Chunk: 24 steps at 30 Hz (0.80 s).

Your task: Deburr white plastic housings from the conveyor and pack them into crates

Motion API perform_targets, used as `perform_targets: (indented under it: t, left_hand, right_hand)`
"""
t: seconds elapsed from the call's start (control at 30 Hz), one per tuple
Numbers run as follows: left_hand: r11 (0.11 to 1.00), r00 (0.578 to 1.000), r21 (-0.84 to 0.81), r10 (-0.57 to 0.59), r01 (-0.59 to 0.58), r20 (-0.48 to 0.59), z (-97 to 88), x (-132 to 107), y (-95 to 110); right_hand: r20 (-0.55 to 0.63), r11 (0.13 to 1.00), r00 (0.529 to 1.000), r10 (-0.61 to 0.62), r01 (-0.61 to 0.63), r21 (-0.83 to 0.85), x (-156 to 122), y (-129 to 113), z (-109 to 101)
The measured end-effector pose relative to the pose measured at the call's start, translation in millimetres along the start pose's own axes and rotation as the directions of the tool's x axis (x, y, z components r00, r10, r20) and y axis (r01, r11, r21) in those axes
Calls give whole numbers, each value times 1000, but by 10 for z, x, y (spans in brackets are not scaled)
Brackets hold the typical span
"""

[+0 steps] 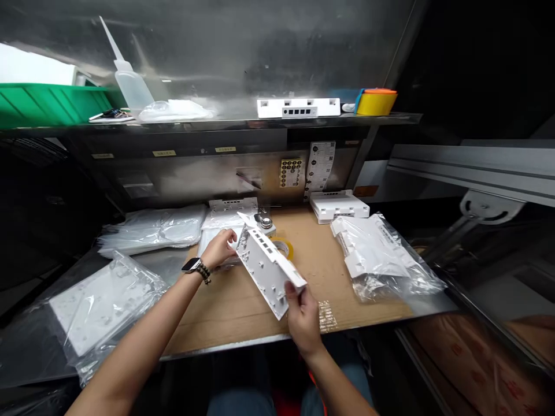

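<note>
A white plastic housing [265, 267], with a row of rectangular port cutouts along one wall and small posts inside, is held tilted above the cardboard-covered bench [217, 323]. My right hand [303, 315] grips its near right end, thumb on the inner face. At the far left edge of the housing, the curled fingers of my left hand [220, 248] close on it. Just behind it lies a roll of yellow tape [284, 248], partly hidden. Beyond my left hand are more white housings [232, 212] and a small round metal object [265, 222].
Bagged white panels lie at left [104, 306] and right [377, 248], near a pile of clear plastic bags [156, 228]. White housings [338, 205] are stacked at back right. The shelf above holds a green bin [47, 107], a squeeze bottle [132, 86] and a yellow roll [376, 103].
</note>
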<state>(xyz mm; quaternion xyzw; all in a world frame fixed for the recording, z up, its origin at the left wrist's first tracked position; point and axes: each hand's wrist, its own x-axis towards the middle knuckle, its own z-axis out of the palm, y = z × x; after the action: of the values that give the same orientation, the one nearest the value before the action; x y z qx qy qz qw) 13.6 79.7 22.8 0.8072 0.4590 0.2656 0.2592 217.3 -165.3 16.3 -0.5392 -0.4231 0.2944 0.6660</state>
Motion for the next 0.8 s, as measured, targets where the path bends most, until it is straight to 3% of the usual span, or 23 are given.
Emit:
perform_targets:
  t: [0.1, 0.23, 0.4, 0.47, 0.53, 0.67, 0.73, 0.8]
  left_hand:
    - [997, 997, 61, 43, -46, 58, -39, -12, 2]
    - [979, 992, 173, 96, -109, 78, -206, -8, -29]
    - [947, 986, 316, 101, -54, -134, -459, 115, 28]
    - [948, 981, 317, 100, -43, -166, -523, 189, 105]
    - [955, 988, 286, 109, -74, -108, -557, 252, 205]
    - [982, 983, 122, 127, -143, 134, -559, 297, 434]
    - [989, 969, 24, 140, -148, 203, -550, 279, 554]
    - [987, 968, -45, 157, -151, 195, -541, 244, 672]
  right_hand:
    - [80, 990, 990, -112, 118, -79, 77, 42, 176]
    - [104, 963, 975, -198, 213, -165, 99, 107, 195]
    - [92, 958, 975, -201, 215, -191, 91, 99, 169]
    - [78, 964, 980, -184, 195, -182, 82, 97, 169]
    - [33, 970, 984, -176, 179, -162, 59, 120, 166]
    - [-76, 965, 967, -241, 231, -123, -27, 228, 146]
    - [-46, 952, 957, -286, 279, -123, -75, 284, 133]
    - [3, 943, 952, -308, 305, -132, -120, 326, 116]
